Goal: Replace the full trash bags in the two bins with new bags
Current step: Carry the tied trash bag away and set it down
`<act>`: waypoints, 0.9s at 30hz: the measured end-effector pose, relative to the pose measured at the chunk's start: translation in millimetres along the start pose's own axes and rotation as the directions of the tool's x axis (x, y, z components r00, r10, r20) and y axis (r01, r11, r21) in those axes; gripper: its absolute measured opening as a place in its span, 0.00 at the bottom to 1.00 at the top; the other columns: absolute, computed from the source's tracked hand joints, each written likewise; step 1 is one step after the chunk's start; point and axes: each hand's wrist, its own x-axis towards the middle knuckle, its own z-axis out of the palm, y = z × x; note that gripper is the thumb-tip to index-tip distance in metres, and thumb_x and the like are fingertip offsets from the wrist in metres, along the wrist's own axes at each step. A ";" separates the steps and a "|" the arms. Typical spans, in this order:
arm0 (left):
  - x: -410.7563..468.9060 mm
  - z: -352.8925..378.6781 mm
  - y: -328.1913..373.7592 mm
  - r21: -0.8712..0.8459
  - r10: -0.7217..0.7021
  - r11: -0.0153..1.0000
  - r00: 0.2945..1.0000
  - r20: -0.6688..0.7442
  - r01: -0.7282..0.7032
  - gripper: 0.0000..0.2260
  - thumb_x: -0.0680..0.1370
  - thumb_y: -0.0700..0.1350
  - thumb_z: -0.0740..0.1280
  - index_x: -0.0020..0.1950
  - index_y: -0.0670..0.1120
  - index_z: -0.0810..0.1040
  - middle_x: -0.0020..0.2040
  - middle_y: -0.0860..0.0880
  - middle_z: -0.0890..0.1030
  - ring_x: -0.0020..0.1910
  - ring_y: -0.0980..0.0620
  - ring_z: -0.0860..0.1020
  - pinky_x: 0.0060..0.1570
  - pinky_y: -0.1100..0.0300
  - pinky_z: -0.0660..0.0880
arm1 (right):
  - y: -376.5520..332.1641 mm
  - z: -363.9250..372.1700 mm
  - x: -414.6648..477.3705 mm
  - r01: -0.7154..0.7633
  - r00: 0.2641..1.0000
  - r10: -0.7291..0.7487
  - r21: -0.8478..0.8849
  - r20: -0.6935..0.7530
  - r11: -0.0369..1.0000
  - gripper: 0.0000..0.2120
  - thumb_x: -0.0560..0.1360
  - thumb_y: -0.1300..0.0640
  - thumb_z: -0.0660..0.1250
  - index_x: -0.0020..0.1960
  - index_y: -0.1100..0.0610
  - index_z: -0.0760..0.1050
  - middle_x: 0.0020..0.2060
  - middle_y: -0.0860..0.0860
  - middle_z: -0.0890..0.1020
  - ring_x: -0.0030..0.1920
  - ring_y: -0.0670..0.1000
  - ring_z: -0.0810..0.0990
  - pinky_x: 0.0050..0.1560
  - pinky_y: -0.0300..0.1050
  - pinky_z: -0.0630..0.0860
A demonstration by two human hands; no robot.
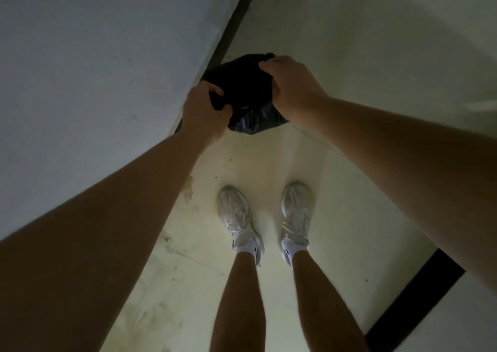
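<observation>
Left hand (204, 109) and right hand (291, 88) each grasp the black trash bag (250, 120) between them; its 2 gripped edges bunch, its body sagging below.

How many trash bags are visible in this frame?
1. A black bag is gripped by the left hand and the right hand, close to the foot of the wall. Others may lie outside the frame.
</observation>
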 end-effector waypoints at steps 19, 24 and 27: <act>-165.8 -77.6 40.9 0.275 0.169 0.955 0.964 -0.203 -0.110 0.28 0.83 0.56 0.53 0.80 0.46 0.52 0.80 0.41 0.49 0.79 0.42 0.50 0.75 0.43 0.53 | -26.1 -56.9 -135.5 0.044 0.949 -0.083 -0.133 -0.305 0.990 0.33 0.83 0.45 0.55 0.81 0.55 0.45 0.80 0.61 0.46 0.79 0.63 0.48 0.77 0.58 0.53; -296.5 -155.0 104.2 0.334 0.114 0.943 0.938 -0.326 0.002 0.30 0.82 0.56 0.54 0.80 0.44 0.50 0.80 0.38 0.48 0.79 0.39 0.48 0.75 0.41 0.52 | -98.0 -133.0 -240.0 0.145 0.899 -0.185 -0.128 -0.398 0.981 0.33 0.83 0.41 0.53 0.81 0.59 0.51 0.79 0.64 0.52 0.78 0.66 0.52 0.75 0.63 0.57; -378.1 -198.8 122.9 0.328 0.108 0.943 0.888 -0.448 0.051 0.30 0.83 0.56 0.53 0.80 0.45 0.50 0.80 0.39 0.49 0.79 0.40 0.48 0.75 0.40 0.52 | -140.4 -167.6 -295.2 0.277 0.870 -0.319 -0.163 -0.376 0.947 0.35 0.82 0.39 0.54 0.81 0.57 0.50 0.79 0.63 0.50 0.79 0.65 0.51 0.76 0.63 0.56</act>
